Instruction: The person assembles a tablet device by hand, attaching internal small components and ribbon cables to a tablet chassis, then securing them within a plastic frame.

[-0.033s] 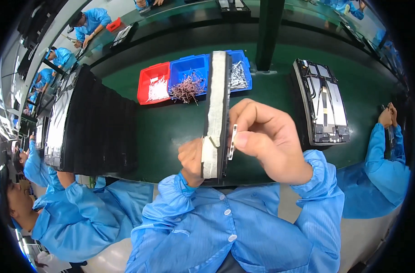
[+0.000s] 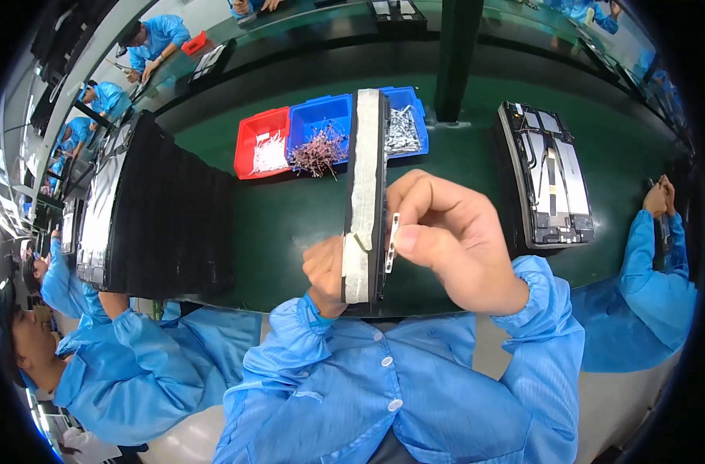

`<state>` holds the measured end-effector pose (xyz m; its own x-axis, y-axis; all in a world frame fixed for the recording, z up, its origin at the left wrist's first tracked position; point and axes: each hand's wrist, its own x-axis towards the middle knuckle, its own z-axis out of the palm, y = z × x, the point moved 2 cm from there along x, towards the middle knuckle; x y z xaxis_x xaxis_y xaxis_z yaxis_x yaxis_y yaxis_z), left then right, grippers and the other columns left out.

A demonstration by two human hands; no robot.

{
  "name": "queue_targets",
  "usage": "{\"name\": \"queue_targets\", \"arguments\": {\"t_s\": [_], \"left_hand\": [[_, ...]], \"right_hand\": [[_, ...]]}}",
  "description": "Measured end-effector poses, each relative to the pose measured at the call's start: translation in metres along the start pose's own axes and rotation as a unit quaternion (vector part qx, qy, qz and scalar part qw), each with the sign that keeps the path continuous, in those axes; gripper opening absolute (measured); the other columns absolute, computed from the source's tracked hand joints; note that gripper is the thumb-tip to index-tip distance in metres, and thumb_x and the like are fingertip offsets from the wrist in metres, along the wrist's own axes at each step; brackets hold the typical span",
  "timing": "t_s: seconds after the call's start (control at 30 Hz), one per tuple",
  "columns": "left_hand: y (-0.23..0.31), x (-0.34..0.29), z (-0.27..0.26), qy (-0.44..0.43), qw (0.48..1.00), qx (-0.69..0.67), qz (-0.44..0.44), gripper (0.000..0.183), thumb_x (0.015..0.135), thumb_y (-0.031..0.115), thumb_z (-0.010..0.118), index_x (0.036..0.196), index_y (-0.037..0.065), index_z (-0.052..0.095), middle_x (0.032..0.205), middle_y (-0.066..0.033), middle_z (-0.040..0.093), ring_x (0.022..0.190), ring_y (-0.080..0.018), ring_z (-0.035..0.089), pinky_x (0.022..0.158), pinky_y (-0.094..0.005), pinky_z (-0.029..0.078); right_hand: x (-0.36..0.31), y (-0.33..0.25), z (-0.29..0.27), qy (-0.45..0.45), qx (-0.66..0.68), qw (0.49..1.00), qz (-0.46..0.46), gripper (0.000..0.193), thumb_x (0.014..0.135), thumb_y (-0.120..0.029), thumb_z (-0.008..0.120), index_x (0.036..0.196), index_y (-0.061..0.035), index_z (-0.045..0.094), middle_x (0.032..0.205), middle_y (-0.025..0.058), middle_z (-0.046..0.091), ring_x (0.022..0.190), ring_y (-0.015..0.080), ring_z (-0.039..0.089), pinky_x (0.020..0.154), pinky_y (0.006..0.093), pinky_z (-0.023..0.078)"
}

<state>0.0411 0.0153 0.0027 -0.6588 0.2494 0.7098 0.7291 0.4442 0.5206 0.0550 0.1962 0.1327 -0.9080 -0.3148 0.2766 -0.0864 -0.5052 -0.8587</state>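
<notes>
A flat device panel (image 2: pixel 363 170), probably a tablet housing, stands on edge in front of me, its narrow side toward me with a pale strip between black edges. My left hand (image 2: pixel 326 271) is closed on its lower left side; some fingers are hidden behind it. My right hand (image 2: pixel 453 240) pinches a small, thin, whitish strip with dark slots (image 2: pixel 392 246) between thumb and forefinger. This strip is held close against the panel's right face, nearly upright; whether it touches cannot be told.
Beyond the panel sit a red bin (image 2: pixel 250 147) of white pieces, a blue bin (image 2: pixel 304 112) of brownish wired parts and another blue bin (image 2: pixel 419 116) of silvery parts. Opened tablets (image 2: pixel 553 174) are stacked right, a tall black stack (image 2: pixel 167 209) left. Co-workers flank me.
My right hand and the small strip have shifted very slightly left, toward the panel. The panel and my left hand look almost unchanged.
</notes>
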Motion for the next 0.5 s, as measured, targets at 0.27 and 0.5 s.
{"name": "queue_targets", "arguments": {"t_s": [0.27,0.5], "left_hand": [[0.02,0.019,0.0,0.056,0.998,0.025,0.007,0.028,0.067,0.007,0.082,0.087,-0.006,0.067,0.071,-0.0115,0.066,0.056,-0.0234,0.065,0.048,-0.0313,0.049],[0.011,0.014,0.001,0.078,0.99,0.089,0.076,0.036,0.068,0.008,0.081,0.096,-0.009,0.066,0.067,-0.0114,0.064,0.052,-0.0222,0.063,0.046,-0.0309,0.046]], "right_hand": [[0.002,0.012,-0.002,0.023,0.025,0.999,0.007,0.002,0.091,0.002,0.058,0.091,0.0024,0.057,0.091,0.0038,0.058,0.084,0.0057,0.054,0.074,0.0238,0.047],[0.004,0.011,-0.002,0.01,0.009,1.0,0.003,0.002,0.09,0.002,0.058,0.091,0.0031,0.056,0.092,0.0049,0.057,0.085,0.0071,0.055,0.076,0.0242,0.047]]}}
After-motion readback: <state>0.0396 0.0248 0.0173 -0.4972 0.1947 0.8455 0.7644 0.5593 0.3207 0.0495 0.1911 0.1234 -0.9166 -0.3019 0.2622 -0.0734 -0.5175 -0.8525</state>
